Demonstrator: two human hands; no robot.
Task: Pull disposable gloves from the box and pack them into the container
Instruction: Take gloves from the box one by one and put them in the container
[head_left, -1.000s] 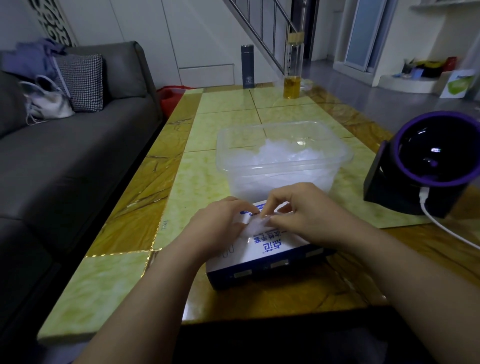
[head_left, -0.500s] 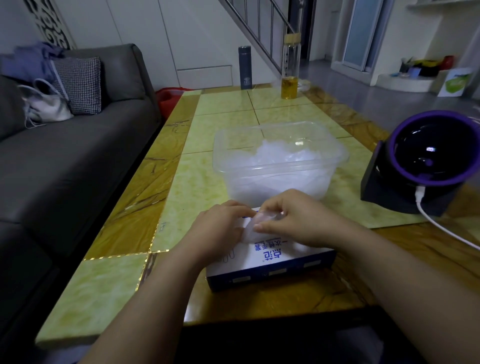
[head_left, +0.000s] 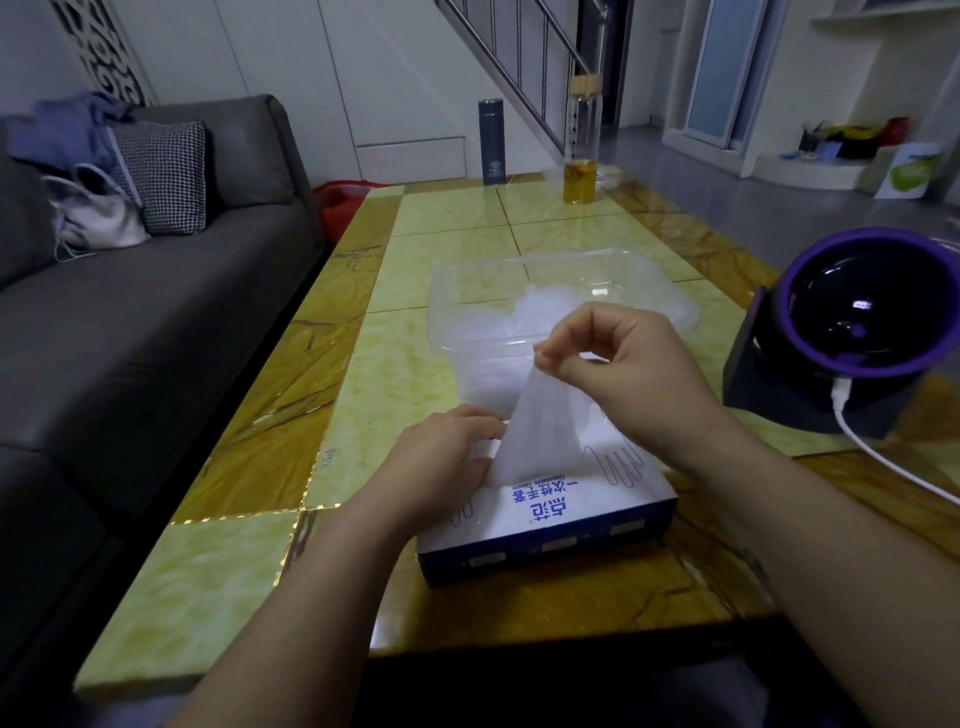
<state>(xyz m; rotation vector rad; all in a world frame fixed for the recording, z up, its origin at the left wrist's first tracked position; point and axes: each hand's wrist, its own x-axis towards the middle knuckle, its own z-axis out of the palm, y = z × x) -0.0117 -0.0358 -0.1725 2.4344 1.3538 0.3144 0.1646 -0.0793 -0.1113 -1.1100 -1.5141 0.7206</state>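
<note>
Your right hand (head_left: 628, 364) pinches the top of 1 thin white glove (head_left: 540, 431), lifted above the box (head_left: 571, 514) — its lower end is in the box opening. Your left hand (head_left: 441, 462) lies on the box top, fingertips at the glove's base. Just beyond both hands stands the clear container (head_left: 467, 280) — white gloves (head_left: 535, 306) heaped inside.

The box's (head_left: 571, 512) opening is hidden behind the left hand (head_left: 441, 467) and the glove (head_left: 540, 431); the purple fan (head_left: 857, 332) is cropped at the right edge.
</note>
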